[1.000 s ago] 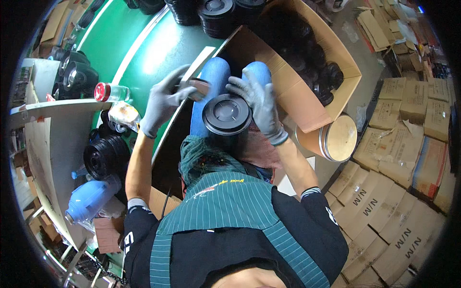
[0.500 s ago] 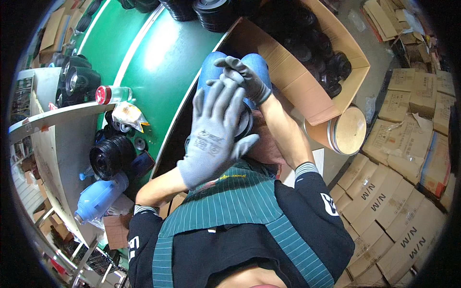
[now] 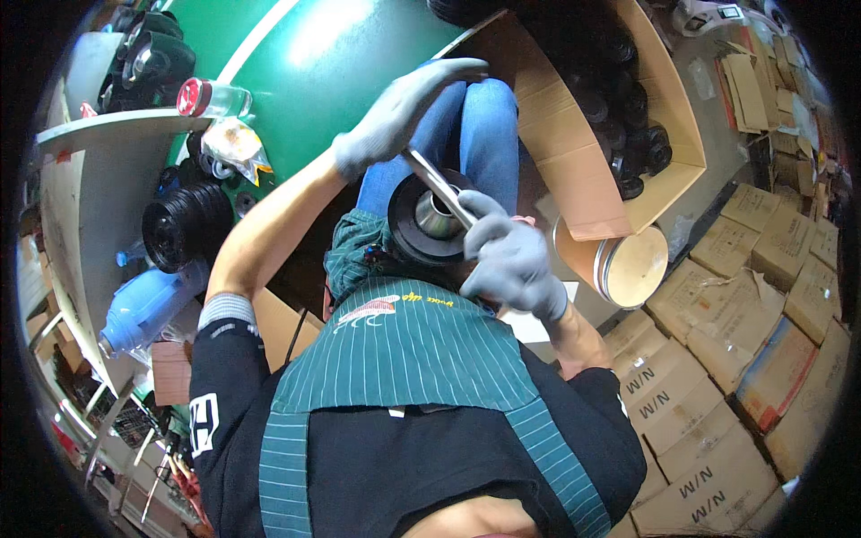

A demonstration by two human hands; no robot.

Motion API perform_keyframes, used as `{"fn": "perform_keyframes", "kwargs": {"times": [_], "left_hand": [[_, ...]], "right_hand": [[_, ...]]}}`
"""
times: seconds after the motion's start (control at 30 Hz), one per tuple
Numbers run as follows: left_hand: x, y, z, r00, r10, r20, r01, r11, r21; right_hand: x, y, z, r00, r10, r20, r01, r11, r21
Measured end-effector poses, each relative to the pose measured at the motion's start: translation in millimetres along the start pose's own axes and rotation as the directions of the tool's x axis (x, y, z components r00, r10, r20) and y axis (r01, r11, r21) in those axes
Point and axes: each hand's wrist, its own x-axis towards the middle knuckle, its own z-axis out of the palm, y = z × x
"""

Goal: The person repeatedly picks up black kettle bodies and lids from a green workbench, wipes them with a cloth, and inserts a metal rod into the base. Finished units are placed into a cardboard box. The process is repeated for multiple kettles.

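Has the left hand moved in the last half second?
Yes: forward, away from the body. Judged against the green table, the left hand was over the black disc; now it overlaps the table's edge in view.

One end of the metal bar (image 3: 438, 186) hidden in the right grip (image 3: 517, 260)

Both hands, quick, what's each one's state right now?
Left hand: open and outstretched, nothing visibly held.
Right hand: closed, holding a metal rod.
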Motion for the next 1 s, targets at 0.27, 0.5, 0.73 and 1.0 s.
{"fn": "perform_keyframes", "kwargs": {"times": [0.27,0.5,0.73,1.0], "left_hand": [[90,-16,135,0.772,0.544,0.33,-0.367,0.804,-0.468],[91,-8,106,0.873,0.356,0.333,-0.386,0.922,0.024],[29,26,54,0.743,0.464,0.483,-0.534,0.846,0.009],[-22,-35,3,0.974,0.219,-0.055,-0.221,0.974,-0.04]], "right_hand": [[75,-2,75,0.804,0.208,0.556,0.105,0.872,-0.478],[66,-10,41,0.9,0.074,0.429,0.064,0.953,-0.297],[61,-12,27,0.995,-0.052,0.089,0.036,0.983,0.18],[-43,-5,5,0.751,0.332,-0.571,-0.251,0.943,0.218]]}}
